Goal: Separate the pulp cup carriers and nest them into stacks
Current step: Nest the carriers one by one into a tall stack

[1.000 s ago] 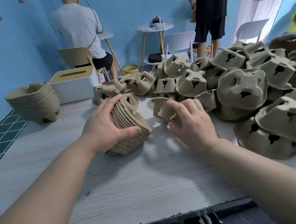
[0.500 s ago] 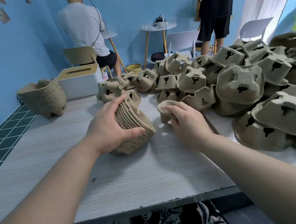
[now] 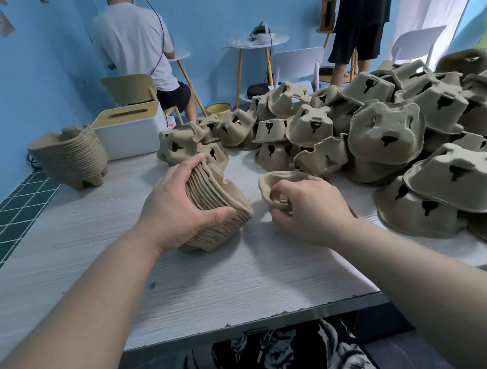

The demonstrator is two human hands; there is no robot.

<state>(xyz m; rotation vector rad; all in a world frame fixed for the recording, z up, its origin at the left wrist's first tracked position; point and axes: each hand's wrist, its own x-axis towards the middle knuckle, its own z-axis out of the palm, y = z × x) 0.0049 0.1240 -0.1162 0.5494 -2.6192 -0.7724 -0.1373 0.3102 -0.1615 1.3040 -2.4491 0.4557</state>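
My left hand (image 3: 177,206) grips a nested stack of pulp cup carriers (image 3: 218,209) lying on its side on the pale wooden table (image 3: 214,278). Just to its right, my right hand (image 3: 310,208) holds a single loose carrier (image 3: 276,182) by its rim, its hollow tilted toward me, a small gap from the stack. A large heap of loose carriers (image 3: 388,133) covers the right and back of the table. A finished nested stack (image 3: 70,156) stands at the far left edge.
A white tissue box with a tan lid (image 3: 130,131) sits behind the left stack. Beyond the table are chairs, small round tables, a seated person in a white shirt (image 3: 134,42) and a standing person in black (image 3: 360,17). The near table edge (image 3: 246,322) runs below my forearms.
My right hand closed on a loose carrier from the heap's edge, lifted and turned it, and drew it toward the stack. My left hand kept holding the stack in place.
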